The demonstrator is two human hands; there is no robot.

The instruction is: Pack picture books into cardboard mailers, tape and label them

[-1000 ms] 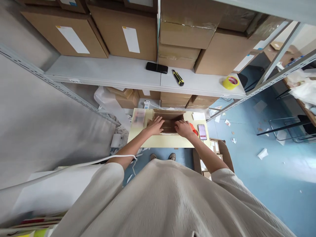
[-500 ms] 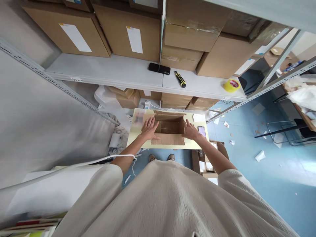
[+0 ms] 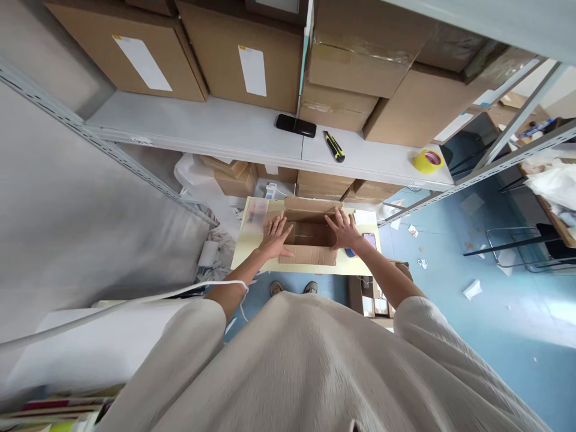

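Observation:
An open brown cardboard box (image 3: 310, 255) stands on a small pale yellow table (image 3: 245, 252) below me. My left hand (image 3: 275, 235) lies flat with spread fingers on the box's left flap. My right hand (image 3: 344, 229) presses with spread fingers against the box's right flap. The near flap is folded out toward me and the far flap stands up. Neither hand grips anything. The inside of the box looks bare.
A phone (image 3: 369, 240) lies on the table right of the box and a clear plastic packet (image 3: 256, 211) at its far left. The grey shelf (image 3: 216, 129) above holds a black phone (image 3: 296, 125), a yellow utility knife (image 3: 334, 146), a yellow tape roll (image 3: 427, 160) and several cartons.
The box's flaps were closed under both hands, then spread outward. My hands moved apart onto the side flaps and the far flap came up.

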